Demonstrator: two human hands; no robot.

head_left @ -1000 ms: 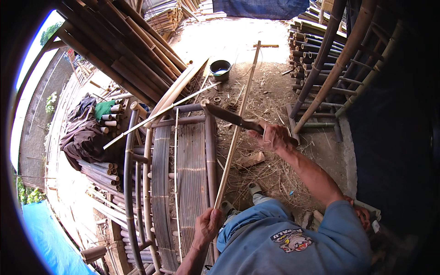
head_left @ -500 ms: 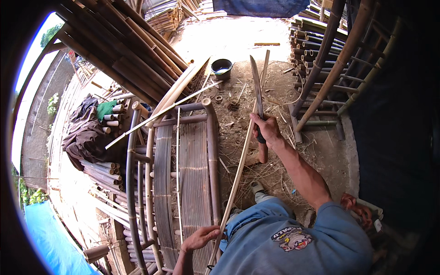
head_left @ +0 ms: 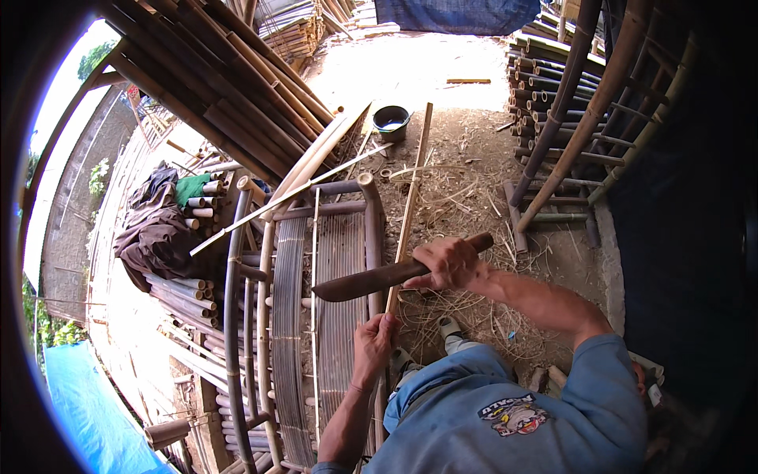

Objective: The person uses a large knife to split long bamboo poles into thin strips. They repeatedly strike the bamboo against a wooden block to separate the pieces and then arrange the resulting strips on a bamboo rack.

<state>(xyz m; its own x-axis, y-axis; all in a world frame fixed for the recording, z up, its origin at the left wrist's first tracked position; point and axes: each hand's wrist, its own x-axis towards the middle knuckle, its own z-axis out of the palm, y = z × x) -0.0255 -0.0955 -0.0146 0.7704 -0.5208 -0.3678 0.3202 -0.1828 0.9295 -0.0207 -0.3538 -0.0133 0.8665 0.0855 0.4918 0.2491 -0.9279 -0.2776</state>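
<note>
My right hand (head_left: 448, 264) is closed around the handle of a machete (head_left: 354, 284). Its dark blade lies crosswise, pointing left over the bamboo bench and crossing a long split bamboo strip (head_left: 412, 207). Just below the blade, my left hand (head_left: 374, 344) pinches that strip, which slants up and away from me. A thin curled shaving (head_left: 422, 167) shows beside the strip's upper part. Left of my hands stands the bamboo bench (head_left: 343, 253), topped with dark narrow slats. Whether the blade touches the strip is hard to tell.
A bamboo stick (head_left: 292, 197) lies across the bench's far end. Beyond it are a black bucket (head_left: 391, 123) and leaning dark poles (head_left: 237, 87). Stacked poles (head_left: 537, 103) and a bamboo frame (head_left: 564, 142) stand at right. Shavings litter the ground (head_left: 474, 205).
The machete has swung from upright to crosswise, coming down and toward me. My left hand has moved up and right and now pinches the strip. The curled shaving now shows beside the strip.
</note>
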